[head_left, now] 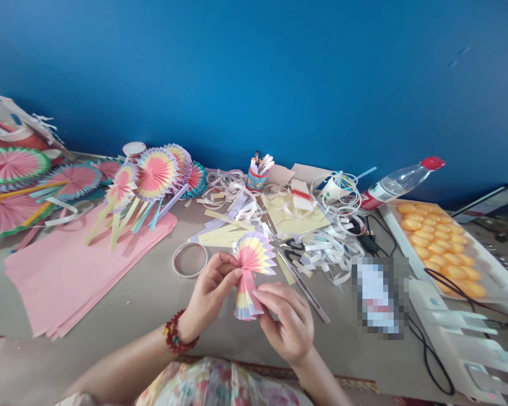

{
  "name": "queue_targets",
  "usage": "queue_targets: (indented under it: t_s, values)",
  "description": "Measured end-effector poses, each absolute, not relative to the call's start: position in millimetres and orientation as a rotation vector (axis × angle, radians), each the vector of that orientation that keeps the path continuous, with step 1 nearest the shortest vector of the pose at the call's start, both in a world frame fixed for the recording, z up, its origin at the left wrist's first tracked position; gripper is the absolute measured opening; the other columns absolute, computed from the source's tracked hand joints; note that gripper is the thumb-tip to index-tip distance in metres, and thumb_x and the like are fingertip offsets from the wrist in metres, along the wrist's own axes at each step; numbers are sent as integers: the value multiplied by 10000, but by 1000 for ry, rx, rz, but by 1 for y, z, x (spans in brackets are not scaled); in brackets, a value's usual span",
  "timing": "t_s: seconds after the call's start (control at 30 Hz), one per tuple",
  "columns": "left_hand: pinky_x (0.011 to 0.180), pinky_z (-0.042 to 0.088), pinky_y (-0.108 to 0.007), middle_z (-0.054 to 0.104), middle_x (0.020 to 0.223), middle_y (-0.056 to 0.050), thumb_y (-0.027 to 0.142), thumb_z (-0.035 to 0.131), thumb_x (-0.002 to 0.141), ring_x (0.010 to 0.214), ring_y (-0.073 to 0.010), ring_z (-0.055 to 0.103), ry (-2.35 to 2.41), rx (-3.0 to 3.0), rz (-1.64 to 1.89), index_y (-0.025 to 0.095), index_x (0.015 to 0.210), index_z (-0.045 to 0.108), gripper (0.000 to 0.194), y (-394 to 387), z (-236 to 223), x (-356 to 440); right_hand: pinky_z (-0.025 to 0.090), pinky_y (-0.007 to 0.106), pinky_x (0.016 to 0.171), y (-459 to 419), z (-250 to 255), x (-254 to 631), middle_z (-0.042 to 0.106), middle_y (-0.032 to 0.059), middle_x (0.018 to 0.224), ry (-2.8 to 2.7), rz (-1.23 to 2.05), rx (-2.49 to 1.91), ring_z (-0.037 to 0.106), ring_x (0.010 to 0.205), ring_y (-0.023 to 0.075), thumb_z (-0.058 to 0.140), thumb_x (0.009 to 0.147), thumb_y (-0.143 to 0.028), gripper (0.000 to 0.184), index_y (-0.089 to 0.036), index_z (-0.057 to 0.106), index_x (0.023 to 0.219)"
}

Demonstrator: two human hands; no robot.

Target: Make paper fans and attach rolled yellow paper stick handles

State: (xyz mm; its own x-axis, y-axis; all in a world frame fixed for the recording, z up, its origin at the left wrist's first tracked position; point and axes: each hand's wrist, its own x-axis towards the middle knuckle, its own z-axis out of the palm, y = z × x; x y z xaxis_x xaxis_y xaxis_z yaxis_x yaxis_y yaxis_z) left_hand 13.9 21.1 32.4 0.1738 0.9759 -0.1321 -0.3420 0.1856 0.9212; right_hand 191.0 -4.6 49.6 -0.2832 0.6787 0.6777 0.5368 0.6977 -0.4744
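Note:
A pleated paper fan (256, 254), pink at its centre with yellow and lavender bands, is partly spread between my hands above the table. My left hand (209, 293) pinches it at the gathered middle, thumb against fingers. The fan's lower part is gripped along its pink edge by my right hand (285, 321). Just left of the fan lies a roll of tape (176, 264) on its side. Behind my right hand are black-handled scissors (294, 246) and a long, thin grey tool (309, 296) whose kind I cannot make out.
Pink paper sheets (80, 270) and finished paper fans (156, 173) lie to the left. White paper strips (334, 248) and a pen cup (257, 179) stand behind the fan. On the right are a plastic bottle (400, 181), a box of orange oval things (438, 237) and black cables (425, 349).

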Motion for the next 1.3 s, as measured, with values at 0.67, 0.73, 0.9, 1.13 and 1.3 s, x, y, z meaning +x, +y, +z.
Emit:
queue_targets:
  t_s: [0.67, 0.73, 0.9, 1.13, 1.3]
  values:
    - [673, 461, -195, 596, 815, 14, 357, 729, 859, 714, -101, 526, 965, 811, 1202, 200, 887, 594, 209, 17, 33, 15, 592, 363, 755, -13, 59, 190, 740, 69, 880, -1919, 188, -923, 717, 770, 208, 554, 820, -111, 336, -200, 623, 1137]
    - [668, 464, -200, 604, 815, 7, 366, 724, 861, 713, -108, 528, 988, 840, 1202, 199, 883, 602, 208, 16, 32, 15, 590, 348, 738, -14, 64, 190, 737, 52, 852, -1888, 249, -948, 714, 748, 200, 559, 828, -104, 305, -219, 626, 1102]
    - [645, 468, -193, 621, 787, 1, 369, 729, 856, 706, -113, 547, 1053, 926, 1251, 194, 858, 626, 203, 15, 32, 14, 576, 306, 691, -15, 73, 194, 717, 42, 849, -1818, 480, -1047, 686, 691, 170, 568, 851, -99, 205, -229, 631, 997]
    - [648, 481, -195, 639, 785, -2, 335, 734, 856, 717, -115, 577, 1078, 1002, 1317, 193, 856, 653, 163, 15, 29, 13, 565, 304, 692, -13, 76, 199, 676, 32, 772, -1849, 276, -1076, 683, 746, 183, 604, 835, -36, 220, -217, 631, 955]
    - [636, 481, -195, 640, 769, -2, 336, 744, 846, 700, -113, 574, 1089, 1001, 1311, 188, 842, 659, 171, 16, 29, 13, 561, 308, 666, -9, 79, 200, 699, 50, 793, -1925, 117, -1022, 679, 706, 176, 615, 816, -6, 243, -193, 629, 970]
